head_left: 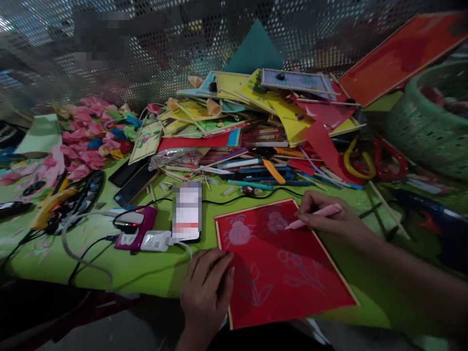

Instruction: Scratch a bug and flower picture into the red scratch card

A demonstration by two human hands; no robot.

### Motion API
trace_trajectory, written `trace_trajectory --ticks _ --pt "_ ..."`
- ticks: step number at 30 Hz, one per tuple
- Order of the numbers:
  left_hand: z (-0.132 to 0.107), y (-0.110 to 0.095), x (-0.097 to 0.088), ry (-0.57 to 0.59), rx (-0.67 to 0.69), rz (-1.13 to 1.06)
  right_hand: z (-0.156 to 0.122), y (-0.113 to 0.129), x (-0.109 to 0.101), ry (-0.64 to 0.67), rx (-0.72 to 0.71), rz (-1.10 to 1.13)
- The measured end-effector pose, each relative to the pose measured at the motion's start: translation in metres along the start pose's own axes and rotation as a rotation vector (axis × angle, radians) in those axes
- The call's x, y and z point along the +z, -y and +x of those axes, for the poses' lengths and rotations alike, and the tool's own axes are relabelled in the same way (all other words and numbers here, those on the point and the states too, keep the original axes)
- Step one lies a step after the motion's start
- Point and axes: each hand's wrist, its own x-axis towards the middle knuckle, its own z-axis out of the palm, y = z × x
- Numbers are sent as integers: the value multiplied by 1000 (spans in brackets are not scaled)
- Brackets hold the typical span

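A red framed card point(292, 278) with pale drawings of ladybugs and flowers lies on the green table point(146, 268) in front of me. My right hand point(329, 219) grips a pink pen point(314, 216), its tip touching the upper ladybug drawing. My left hand point(206, 290) lies flat on the card's lower left corner, fingers stretched out, pressing it to the table.
A phone point(187, 212), a purple device point(137, 234) with cables and two dark phones point(133, 183) lie left of the card. Behind it are pens point(252, 170), sticks and a heap of coloured cards point(256, 107). Pink paper flowers point(87, 136) lie at the left, a green basket point(431, 126) at the right.
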Motion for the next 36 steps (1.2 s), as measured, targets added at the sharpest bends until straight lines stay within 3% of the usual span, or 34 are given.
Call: trace_trajectory --ticks 36 --pt "2 1 1 2 -1 -16 0 -1 -2 21 -11 -35"
